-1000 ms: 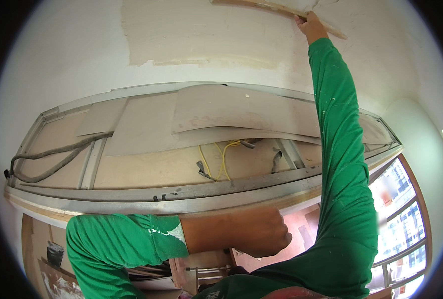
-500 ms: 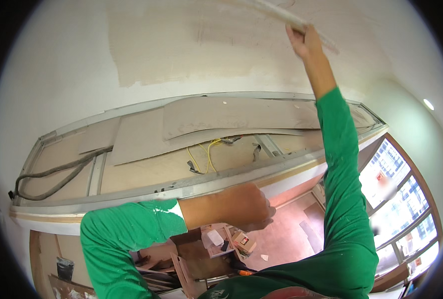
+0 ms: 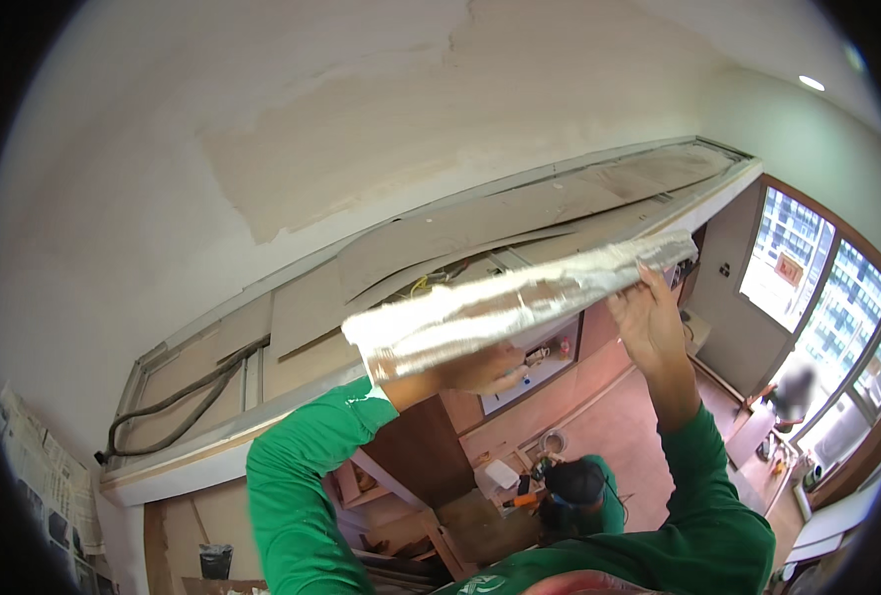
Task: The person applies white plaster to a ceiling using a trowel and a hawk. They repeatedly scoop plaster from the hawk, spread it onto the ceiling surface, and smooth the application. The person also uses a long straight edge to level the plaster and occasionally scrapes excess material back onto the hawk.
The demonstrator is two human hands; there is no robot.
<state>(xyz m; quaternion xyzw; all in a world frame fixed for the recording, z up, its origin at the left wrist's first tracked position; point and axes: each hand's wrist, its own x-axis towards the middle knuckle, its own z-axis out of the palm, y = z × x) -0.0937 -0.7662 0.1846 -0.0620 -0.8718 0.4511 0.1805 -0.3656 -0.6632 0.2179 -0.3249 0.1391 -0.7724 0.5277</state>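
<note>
Holding up a long, flat bar (image 3: 530, 297), slanting it up to the right.

Curling the left hand's (image 3: 478, 371) fingers loosely under the bar's left half, partly hiding them, so cannot tell if touching; showing rough, streaky white paste (image 3: 411, 332) above those fingers, turning brown in spots; pinching the bar's lower edge near its right end with the right hand (image 3: 647, 322), pointing its long side left and down from those fingertips.

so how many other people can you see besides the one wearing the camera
2: a person in a dark cap at the lower middle, and a blurred person by the glass panes at right. More may be hidden behind the white-smeared board in the right hand.
</note>
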